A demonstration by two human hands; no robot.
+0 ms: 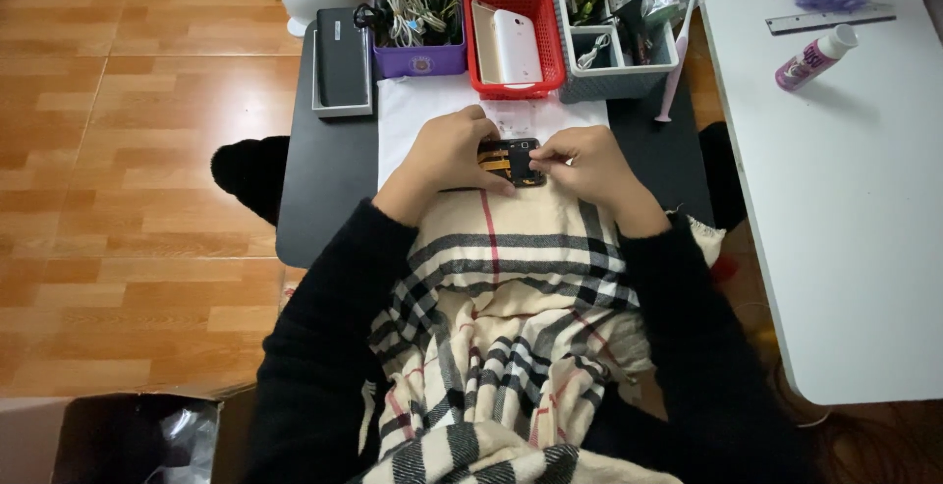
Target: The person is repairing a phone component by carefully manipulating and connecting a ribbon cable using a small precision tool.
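Small opened device [513, 161] held over the desk [324, 179] edge

We pinch it with left hand [447, 155] and right hand [580, 162]; a slipped fingertip could, we judge, drop it onto the plaid scarf [501, 278].

A matt black tabletop [324, 189] is seen, overlaid with white paper [413, 115]; the red basket [513, 37] is glossy plastic, the checked scarf [511, 278] soft woven cloth.

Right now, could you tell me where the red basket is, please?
In the head view, the red basket stands at the far edge of the dark table, between the purple box on its left and the grey organiser on its right.
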